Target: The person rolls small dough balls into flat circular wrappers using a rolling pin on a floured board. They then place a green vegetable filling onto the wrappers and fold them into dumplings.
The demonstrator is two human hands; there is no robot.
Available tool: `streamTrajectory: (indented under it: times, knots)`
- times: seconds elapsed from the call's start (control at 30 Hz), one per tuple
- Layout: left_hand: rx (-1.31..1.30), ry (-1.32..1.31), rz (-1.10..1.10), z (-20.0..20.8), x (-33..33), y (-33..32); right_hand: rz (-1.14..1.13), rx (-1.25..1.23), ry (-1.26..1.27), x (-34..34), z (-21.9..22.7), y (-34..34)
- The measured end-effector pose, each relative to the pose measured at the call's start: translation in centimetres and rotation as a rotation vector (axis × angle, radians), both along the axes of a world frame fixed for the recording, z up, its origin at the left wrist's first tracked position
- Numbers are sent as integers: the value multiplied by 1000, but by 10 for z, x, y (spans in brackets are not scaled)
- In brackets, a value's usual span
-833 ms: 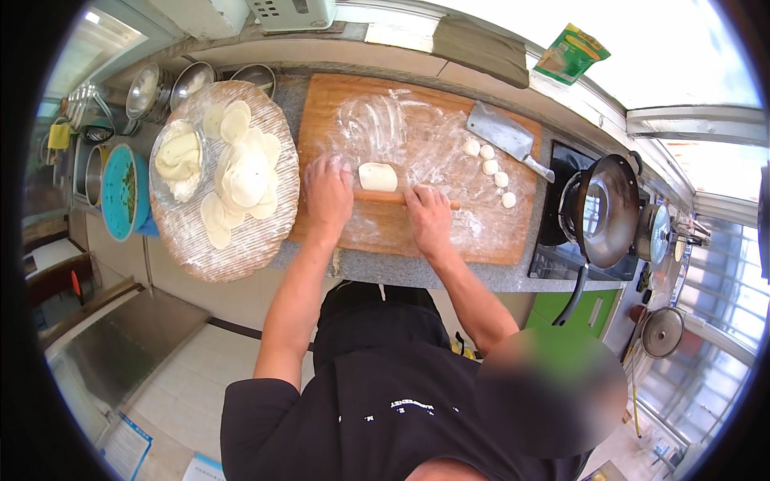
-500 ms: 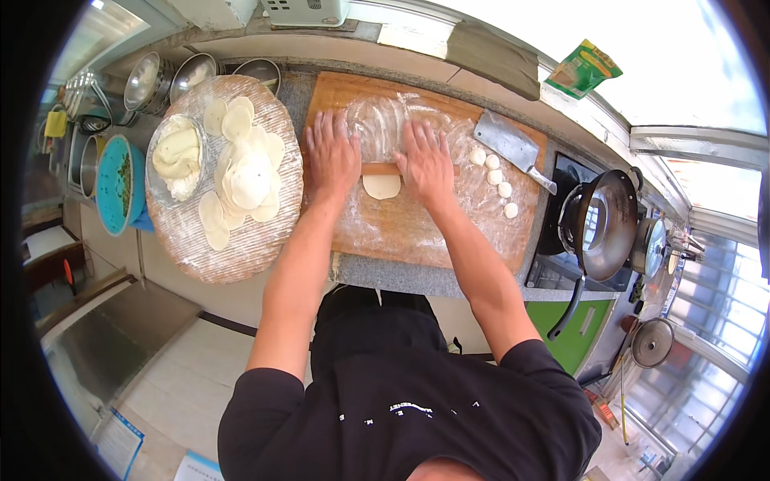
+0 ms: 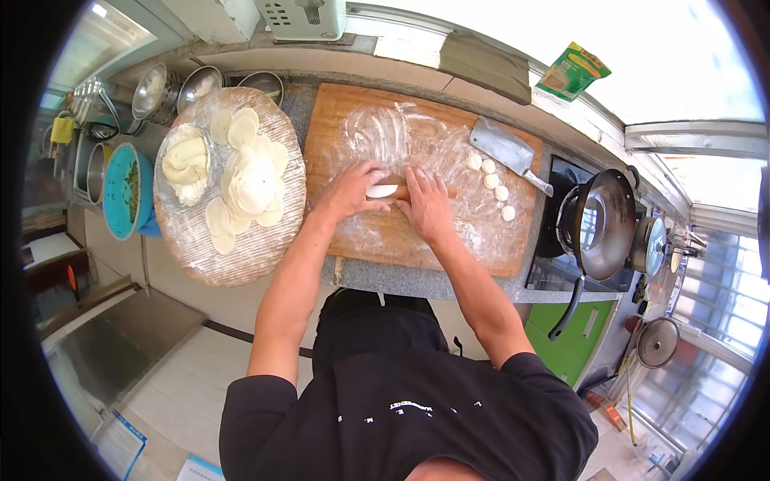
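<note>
On the floured wooden board, my left hand curls its fingers and thumb about the edges of a small white dough wrapper. Beside it, my right hand lies over a wooden rolling pin, thumb on the near side and fingers across the top. The pin's right end sticks out past that hand; much of the rest is hidden under my hands. Several small dough balls sit right of my right hand, near a cleaver.
At left, a round floured board bears stacked wrappers and a bowl of pale filling. Beyond it are a turquoise basin with chopped greens and metal bowls. A wok stands at right, its handle jutting toward me.
My hands have come nearer to me. My left hand has gone from lying flat to curling around the wrapper; the rolling pin has moved nearer and partly covers the wrapper.
</note>
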State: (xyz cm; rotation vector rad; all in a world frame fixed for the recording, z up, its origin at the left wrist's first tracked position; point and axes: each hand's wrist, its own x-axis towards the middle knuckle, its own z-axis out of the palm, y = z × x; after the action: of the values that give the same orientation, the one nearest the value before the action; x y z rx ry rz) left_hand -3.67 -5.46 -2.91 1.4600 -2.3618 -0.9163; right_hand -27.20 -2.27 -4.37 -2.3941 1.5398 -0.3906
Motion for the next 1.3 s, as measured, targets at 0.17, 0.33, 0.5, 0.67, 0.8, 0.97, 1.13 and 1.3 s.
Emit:
streamTrajectory:
  times: [0.17,0.33,0.5,0.67,0.8,0.97,1.13,1.3]
  knots:
    - [-70,39,-190,7,-3,6,24,-16,-84,-10,-1,6]
    - [39,81,-1,27,-8,16,135,-41,-92,-28,27,4]
    - [363,406,292,34,-6,13,223,-123,-134,-33,66,20]
    - [198,307,422,21,0,26,219,-105,-164,-35,75,43]
    - [228,45,419,21,-8,33,225,-24,-167,-47,71,69]
    - [-23,-211,170,11,-31,57,218,-25,-184,-65,46,100]
    - [-129,-246,232,-3,-37,72,166,27,-155,-76,43,116]
    - [-264,-309,160,-18,-31,73,143,49,-170,-80,38,119]
